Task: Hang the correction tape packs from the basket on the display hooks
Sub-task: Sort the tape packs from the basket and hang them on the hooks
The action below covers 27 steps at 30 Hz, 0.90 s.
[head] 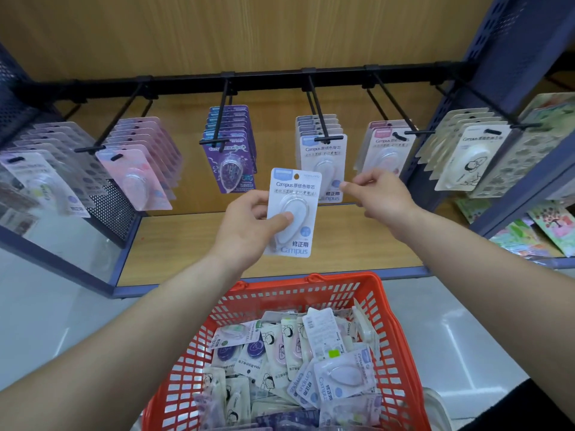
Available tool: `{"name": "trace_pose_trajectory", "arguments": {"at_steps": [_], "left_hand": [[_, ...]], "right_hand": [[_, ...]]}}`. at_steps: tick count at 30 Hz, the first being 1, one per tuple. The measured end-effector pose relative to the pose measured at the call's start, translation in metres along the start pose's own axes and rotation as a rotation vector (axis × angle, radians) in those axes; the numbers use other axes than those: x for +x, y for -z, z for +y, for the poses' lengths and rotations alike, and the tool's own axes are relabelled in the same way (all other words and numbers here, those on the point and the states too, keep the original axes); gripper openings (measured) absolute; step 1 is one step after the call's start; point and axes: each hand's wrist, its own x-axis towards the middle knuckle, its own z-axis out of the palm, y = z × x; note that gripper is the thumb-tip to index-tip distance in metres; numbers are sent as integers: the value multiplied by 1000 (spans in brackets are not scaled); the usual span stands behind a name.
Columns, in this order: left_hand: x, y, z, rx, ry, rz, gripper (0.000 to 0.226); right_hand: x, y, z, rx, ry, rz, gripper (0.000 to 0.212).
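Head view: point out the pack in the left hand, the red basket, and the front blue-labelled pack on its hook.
held pack (297,206), head view, clear blister.
red basket (295,297), head view, far mesh wall.
front hanging pack (325,149), head view, printed title.

basket (382,306): red plastic lattice, slightly glossy | pack (292,213): smooth card, clear glossy plastic bubble | hooks (317,110): black matt metal | back panel (249,32): wood grain, matt | side panel (497,42): blue perforated metal | floor (451,321): pale, glossy

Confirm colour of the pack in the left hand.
The pack in the left hand is white, with a light-blue top tab and blue lettering. Head view.
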Motion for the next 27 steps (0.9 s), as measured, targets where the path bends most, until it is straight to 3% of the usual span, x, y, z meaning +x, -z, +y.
{"name": "trace_pose_trajectory", "arguments": {"at_steps": [10,27], "left_hand": [[38,-46,19,-37,-95,80,28],[50,-51,14,12,-201,79,31]], "right_hand": [[-34,27,6,-219,145,-188,21],[-33,37,11,-282,175,-257,24]]}}
